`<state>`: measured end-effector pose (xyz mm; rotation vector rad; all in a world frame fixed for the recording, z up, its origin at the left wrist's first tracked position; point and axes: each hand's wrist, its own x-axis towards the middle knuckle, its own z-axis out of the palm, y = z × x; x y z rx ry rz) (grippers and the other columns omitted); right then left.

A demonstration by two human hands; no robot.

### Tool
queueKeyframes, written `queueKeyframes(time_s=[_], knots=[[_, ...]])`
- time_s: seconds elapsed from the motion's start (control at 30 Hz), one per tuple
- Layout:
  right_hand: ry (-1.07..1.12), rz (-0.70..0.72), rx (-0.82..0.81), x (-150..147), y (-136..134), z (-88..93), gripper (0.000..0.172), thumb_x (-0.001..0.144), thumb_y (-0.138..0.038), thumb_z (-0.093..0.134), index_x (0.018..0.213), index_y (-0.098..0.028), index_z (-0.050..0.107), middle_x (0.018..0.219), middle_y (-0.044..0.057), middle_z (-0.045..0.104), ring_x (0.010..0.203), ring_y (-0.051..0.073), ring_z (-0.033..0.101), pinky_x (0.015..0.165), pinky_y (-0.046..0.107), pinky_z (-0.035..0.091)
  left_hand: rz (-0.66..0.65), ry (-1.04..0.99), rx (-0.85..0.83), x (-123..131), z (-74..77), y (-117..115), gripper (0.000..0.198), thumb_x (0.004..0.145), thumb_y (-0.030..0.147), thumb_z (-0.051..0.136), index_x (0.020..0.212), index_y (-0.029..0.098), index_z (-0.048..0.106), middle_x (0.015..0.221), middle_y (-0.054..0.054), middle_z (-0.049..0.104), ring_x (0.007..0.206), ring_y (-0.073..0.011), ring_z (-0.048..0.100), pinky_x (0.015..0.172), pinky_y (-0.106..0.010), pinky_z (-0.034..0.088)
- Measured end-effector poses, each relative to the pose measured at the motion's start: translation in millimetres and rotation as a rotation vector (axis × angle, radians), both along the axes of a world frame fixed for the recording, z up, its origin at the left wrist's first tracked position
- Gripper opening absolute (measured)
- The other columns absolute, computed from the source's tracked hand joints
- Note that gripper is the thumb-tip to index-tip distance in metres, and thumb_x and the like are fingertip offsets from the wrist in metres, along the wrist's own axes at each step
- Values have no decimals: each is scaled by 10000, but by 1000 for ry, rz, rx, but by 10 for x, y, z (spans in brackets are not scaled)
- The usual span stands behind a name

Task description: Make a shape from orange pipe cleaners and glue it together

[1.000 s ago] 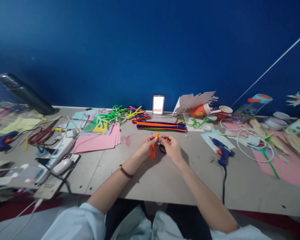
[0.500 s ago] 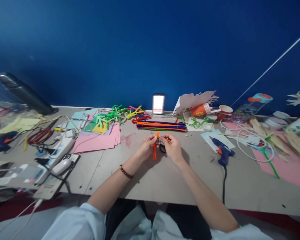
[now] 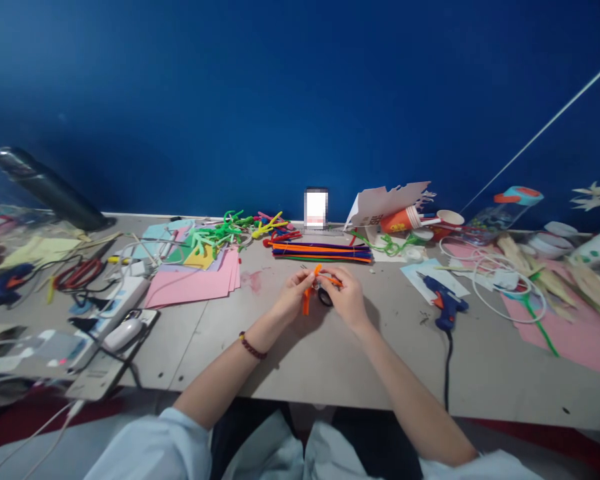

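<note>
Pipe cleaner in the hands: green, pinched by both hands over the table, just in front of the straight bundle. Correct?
One thing is off: the pipe cleaner is orange, not green. The head view shows the left hand and right hand both pinching it over the table, just in front of the straight bundle.

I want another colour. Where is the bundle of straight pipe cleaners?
In the head view, the bundle of straight pipe cleaners lies just beyond the right hand, right of the pink paper stack.
</note>
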<state>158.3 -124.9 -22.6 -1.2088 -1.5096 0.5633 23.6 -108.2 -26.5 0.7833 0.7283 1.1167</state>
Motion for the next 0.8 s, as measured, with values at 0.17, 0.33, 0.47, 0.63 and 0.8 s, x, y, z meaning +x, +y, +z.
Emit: queueKeyframes(time_s=[0.17, 0.33, 0.47, 0.63, 0.8], knots=[[-11, -25, -22, -8, -18, -16, 209, 835, -378, 565, 863, -226, 705, 776, 32, 586, 726, 178, 565, 699, 310, 455, 33, 113, 77, -17, 29, 2, 332, 616, 419, 791, 679, 139, 623, 601, 18, 549, 535, -66, 463, 532, -207, 354], [89, -24, -38, -31, -10, -56, 202, 819, -377, 580, 840, -218, 704, 775, 31, 598, 737, 181, 569, 699, 311, 454, 22, 126, 119, -13, 59, -4, 325, 637, 417, 776, 704, 149, 605, 600, 25, 535, 543, -69, 471, 531, -205, 356], [158, -8, -56, -39, 20, -111, 201, 799, -386, 592, 828, -216, 694, 832, 47, 636, 811, 201, 594, 765, 337, 465, 57, 100, 142, 6, 44, 0, 307, 642, 382, 781, 732, 160, 589, 634, 34, 534, 552, -63, 473, 539, -201, 360], [243, 9, -109, -51, 47, -142, 199, 769, -387, 614, 812, -203, 677, 854, 50, 653, 807, 196, 605, 768, 330, 473, 53, 81, 158, 13, 33, -5, 324, 641, 401, 777, 742, 167, 577, 649, 41, 524, 545, -59, 463, 532, -201, 354], [310, 28, -154, -64, 64, -158, 206, 758, -388, 619, 820, -198, 668, 867, 49, 666, 816, 194, 613, 777, 328, 481, 41, 66, 171, 8, 49, -17, 327, 652, 399, 771, 752, 168, 562, 681, 38, 529, 554, -60, 472, 540, -205, 364]])
